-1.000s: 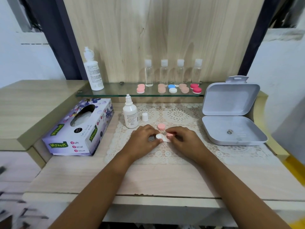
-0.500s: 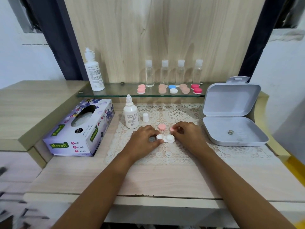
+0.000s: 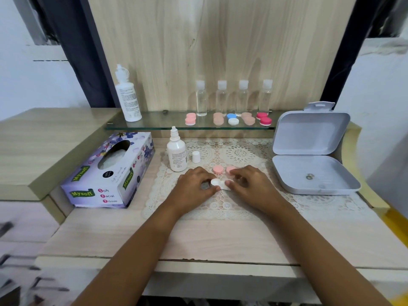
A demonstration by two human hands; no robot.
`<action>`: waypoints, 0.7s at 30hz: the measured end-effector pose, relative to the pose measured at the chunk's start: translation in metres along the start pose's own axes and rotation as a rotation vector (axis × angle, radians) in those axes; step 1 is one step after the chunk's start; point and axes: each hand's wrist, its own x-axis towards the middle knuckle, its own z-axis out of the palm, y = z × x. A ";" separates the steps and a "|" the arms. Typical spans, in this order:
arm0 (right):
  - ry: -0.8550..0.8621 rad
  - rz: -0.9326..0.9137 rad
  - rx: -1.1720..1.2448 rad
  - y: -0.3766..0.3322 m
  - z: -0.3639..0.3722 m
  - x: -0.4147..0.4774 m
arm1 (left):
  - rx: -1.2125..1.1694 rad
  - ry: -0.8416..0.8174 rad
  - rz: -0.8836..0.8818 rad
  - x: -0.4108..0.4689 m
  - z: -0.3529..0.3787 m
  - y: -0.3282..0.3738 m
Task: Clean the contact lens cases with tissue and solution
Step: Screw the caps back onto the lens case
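Note:
A white contact lens case (image 3: 217,183) lies on the lace mat, both wells uncapped. My left hand (image 3: 194,187) grips its left end with curled fingers. My right hand (image 3: 250,186) pinches its right end, thumb on the near side. Two pink caps (image 3: 218,169) (image 3: 230,169) lie side by side just behind the case; my right fingertips partly cover the right one. A small white solution bottle (image 3: 176,154) stands uncapped to the left, its cap (image 3: 196,156) beside it. The purple tissue box (image 3: 110,173) sits further left.
The glass shelf (image 3: 159,123) behind carries a tall white bottle (image 3: 128,96), several clear bottles (image 3: 221,98) and several capped lens cases (image 3: 233,119). An open grey box (image 3: 309,173) lies at the right. A raised wooden ledge (image 3: 44,146) runs along the left.
My right hand carried the second pink cap from the case to beside the first cap, then came back to the case's right end. My left hand stayed on the case.

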 end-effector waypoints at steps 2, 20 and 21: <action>-0.042 -0.013 -0.055 0.001 0.003 -0.002 | 0.004 -0.004 0.002 0.000 0.000 0.000; 0.113 0.015 0.082 -0.002 -0.048 -0.009 | 0.223 -0.138 -0.061 -0.003 0.000 0.005; 0.137 0.010 0.067 0.000 -0.055 -0.011 | 0.218 -0.138 -0.066 -0.003 0.000 0.005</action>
